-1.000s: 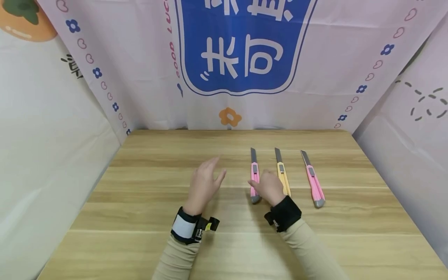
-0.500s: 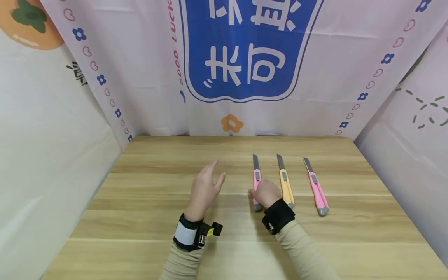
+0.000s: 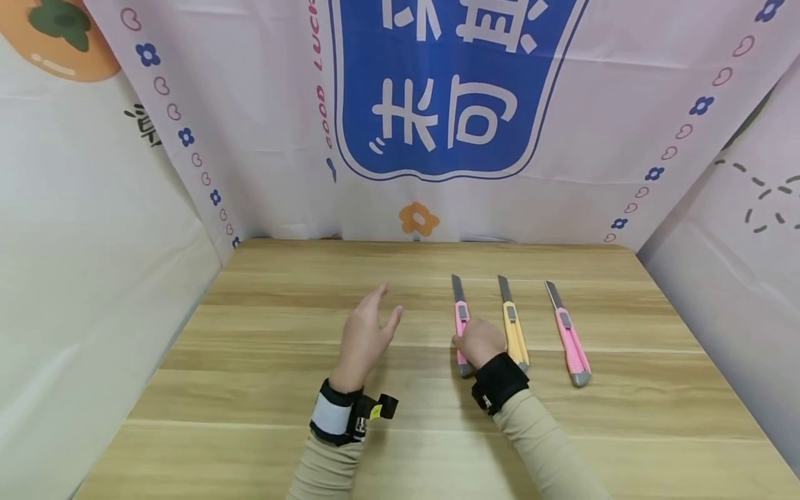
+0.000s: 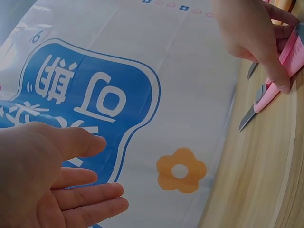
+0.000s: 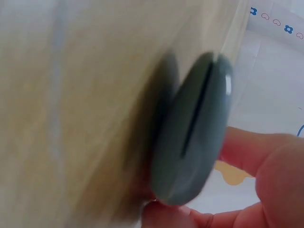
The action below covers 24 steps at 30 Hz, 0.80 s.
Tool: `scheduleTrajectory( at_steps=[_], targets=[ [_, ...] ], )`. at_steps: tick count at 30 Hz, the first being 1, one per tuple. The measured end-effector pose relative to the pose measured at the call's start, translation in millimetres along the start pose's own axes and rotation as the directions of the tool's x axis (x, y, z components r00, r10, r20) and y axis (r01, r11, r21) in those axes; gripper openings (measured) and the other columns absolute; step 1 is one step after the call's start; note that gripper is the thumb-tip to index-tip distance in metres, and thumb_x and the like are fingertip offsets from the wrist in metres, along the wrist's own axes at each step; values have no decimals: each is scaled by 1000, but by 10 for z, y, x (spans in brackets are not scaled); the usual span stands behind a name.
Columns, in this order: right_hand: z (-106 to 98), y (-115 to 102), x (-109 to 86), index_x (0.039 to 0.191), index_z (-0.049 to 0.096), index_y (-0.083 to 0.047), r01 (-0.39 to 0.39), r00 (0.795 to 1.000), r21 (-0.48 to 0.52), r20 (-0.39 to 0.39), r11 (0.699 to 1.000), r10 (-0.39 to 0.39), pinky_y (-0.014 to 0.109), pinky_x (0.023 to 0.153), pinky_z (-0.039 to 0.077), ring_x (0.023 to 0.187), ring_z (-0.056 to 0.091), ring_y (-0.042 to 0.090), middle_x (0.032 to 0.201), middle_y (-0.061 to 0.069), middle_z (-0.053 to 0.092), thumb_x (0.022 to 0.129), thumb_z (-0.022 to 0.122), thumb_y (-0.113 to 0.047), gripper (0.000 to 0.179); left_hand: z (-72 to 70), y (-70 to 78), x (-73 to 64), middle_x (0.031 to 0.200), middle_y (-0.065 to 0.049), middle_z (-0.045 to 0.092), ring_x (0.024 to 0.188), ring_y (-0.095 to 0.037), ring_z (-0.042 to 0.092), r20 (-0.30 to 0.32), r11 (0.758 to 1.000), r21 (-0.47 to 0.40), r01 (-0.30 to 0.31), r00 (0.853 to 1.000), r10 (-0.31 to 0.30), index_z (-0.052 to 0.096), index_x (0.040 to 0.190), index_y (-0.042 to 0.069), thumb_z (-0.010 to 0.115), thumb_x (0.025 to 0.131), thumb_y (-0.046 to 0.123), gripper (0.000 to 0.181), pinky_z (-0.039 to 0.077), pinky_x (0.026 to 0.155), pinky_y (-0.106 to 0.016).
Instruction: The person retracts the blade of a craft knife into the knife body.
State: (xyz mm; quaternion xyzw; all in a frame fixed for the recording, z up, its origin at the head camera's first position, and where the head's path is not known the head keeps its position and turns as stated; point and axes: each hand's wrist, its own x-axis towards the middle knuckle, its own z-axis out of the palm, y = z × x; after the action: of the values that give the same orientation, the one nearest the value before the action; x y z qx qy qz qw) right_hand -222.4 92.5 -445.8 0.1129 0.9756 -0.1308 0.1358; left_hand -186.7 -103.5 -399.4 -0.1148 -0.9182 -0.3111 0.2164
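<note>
Three box cutters with blades out lie on the wooden table: a pink box cutter (image 3: 461, 312) on the left, a yellow box cutter (image 3: 514, 335) in the middle and another pink box cutter (image 3: 571, 344) on the right. My right hand (image 3: 481, 342) grips the left pink one by its handle, thumb along one side. In the right wrist view its grey end cap (image 5: 194, 137) faces the camera, close over the table. To the left, my left hand (image 3: 362, 340) hovers with fingers extended and holds nothing; the left wrist view shows its spread thumb and fingers (image 4: 90, 194).
The wooden table (image 3: 250, 389) ends at a white printed cloth (image 3: 281, 167) hanging at the back. More white cloth (image 3: 94, 278) hangs along the left side and the right side. Black straps (image 3: 498, 382) with cameras sit on both wrists.
My right hand has come down onto the left pink box cutter, and its fingers have closed on the handle. The left hand keeps almost the same place. The head view has shifted slightly.
</note>
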Motion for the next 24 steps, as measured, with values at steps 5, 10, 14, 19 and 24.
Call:
scheduleTrajectory(
  at_steps=[5, 10, 14, 19, 24],
  targets=[
    [15, 12, 33, 60, 48, -13, 20, 1000, 7, -1, 1000, -20, 22, 42, 34, 51, 49, 11, 61, 0, 50, 87, 65, -38, 40, -30, -13, 8, 127, -20, 64, 116, -34, 63, 11, 999, -20, 31, 999, -30, 51, 135, -2, 66, 91, 22, 52, 55, 98, -45],
    [19, 48, 21, 63, 50, -11, 59, 998, 84, -42, 995, -56, 20, 41, 34, 50, 49, 11, 59, -1, 49, 86, 66, -35, 36, -30, -12, 12, 127, -20, 64, 116, -34, 63, 19, 999, -43, 29, 999, -28, 51, 135, -3, 66, 91, 22, 52, 55, 97, -45],
    [-21, 63, -37, 71, 52, -10, 94, 993, 191, -92, 977, -77, 19, 39, 35, 48, 50, 12, 58, 0, 50, 86, 67, -32, 30, -17, -8, 5, 126, -20, 65, 116, -34, 63, 23, 998, -61, 17, 1000, -16, 50, 135, -3, 65, 92, 21, 51, 55, 97, -45],
    [-109, 41, -151, 69, 53, -8, 164, 977, 242, -172, 956, -124, 17, 35, 34, 43, 50, 11, 54, -1, 50, 87, 67, -31, 32, -7, 2, 1, 126, -21, 65, 115, -33, 64, 59, 993, -113, 18, 998, -12, 49, 135, -4, 65, 92, 20, 52, 55, 98, -44],
    [-218, 8, -298, 65, 55, -7, 243, 951, 345, -270, 907, -152, 15, 34, 32, 41, 48, 9, 50, -1, 51, 85, 69, -29, 33, 3, 48, 4, 129, -21, 62, 120, -33, 61, 153, 968, -242, 64, 988, -27, 46, 138, -2, 63, 94, 20, 52, 51, 103, -46]
  ],
)
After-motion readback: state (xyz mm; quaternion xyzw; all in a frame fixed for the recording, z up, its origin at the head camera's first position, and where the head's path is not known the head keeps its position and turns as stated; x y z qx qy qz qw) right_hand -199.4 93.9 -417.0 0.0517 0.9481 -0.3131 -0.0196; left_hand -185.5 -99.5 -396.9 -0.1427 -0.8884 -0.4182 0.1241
